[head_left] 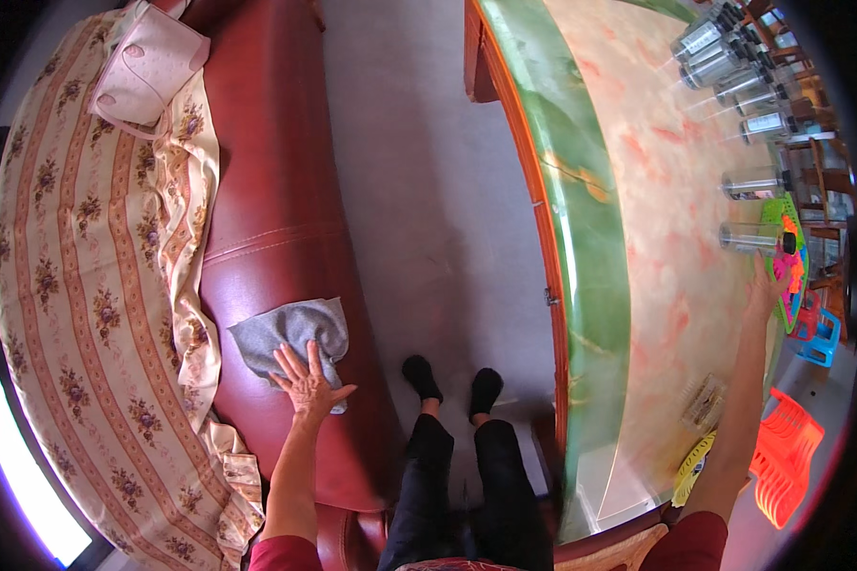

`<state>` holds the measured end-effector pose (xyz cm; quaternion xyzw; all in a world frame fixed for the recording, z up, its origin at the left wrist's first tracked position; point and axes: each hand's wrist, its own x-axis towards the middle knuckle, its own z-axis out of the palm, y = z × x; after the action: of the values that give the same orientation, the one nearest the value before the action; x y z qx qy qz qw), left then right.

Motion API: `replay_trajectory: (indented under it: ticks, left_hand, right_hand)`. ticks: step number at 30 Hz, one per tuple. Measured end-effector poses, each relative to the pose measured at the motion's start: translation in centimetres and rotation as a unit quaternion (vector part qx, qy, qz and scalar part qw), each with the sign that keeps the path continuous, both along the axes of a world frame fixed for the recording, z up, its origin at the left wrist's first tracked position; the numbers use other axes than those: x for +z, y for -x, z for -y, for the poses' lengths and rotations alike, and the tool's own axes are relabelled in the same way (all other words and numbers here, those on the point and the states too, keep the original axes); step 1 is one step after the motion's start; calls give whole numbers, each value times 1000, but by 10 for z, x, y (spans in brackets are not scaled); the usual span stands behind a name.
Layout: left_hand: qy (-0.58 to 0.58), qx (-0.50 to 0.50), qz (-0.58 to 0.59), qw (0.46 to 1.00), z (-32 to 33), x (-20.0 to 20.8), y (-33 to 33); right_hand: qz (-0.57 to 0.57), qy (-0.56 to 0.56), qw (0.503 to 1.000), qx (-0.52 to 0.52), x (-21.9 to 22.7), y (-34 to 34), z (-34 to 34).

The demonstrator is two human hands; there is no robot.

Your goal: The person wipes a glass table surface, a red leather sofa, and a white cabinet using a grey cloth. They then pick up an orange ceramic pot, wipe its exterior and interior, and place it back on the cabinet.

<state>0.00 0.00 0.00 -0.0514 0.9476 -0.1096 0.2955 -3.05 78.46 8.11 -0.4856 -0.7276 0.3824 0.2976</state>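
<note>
Cream and rose striped fabric, flower-printed, fills the left of the frame as a draped cover (pixel 90 228), its edge ruffled. Pale pink bag (pixel 152 71) lying on it, upper left. Just right of the cover: dark red, glossy seat (pixel 267 124), leather-like, a stitched seam across it.

Grey cloth (pixel 290 325) on the seat, left of centre and below mid-height, spread but creased. Left hand (pixel 307 385) palm down over its lower part, fingers fanned wide, thumb out to the right; flat on the cloth, not gripping it.

Centre: grey floor (pixel 428 181); two feet in black shoes, lower centre.

Right half: table (pixel 652 305), marbled cream and pink top, green border, wooden side. Clear jars with dark lids along its far right, clustered upper right. Right hand (pixel 764 288) at mid-right, close beside the lowest clear jar (pixel 747 237); fingers reach toward it, small and partly hidden, so contact and how far they are open cannot be told. Green tray (pixel 776 211) with bright pieces just beyond. Orange stools (pixel 786 457), lower right.
</note>
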Motion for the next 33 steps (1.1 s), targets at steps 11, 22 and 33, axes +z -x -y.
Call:
replay_trajectory:
  ticks: [11,22,33]
  left_hand:
    - [-109,-146,-82,980,13,-12,-14]
    - [-718,419,194,521,-170,14,-29]
    - [-719,236,231,611,-223,102,20]
  right_hand:
    - [77,-7,958,277,-30,-117,268]
    - [72,351,852,383,-45,-106,498]
    - [31,-15,988,152,20,-74,336]
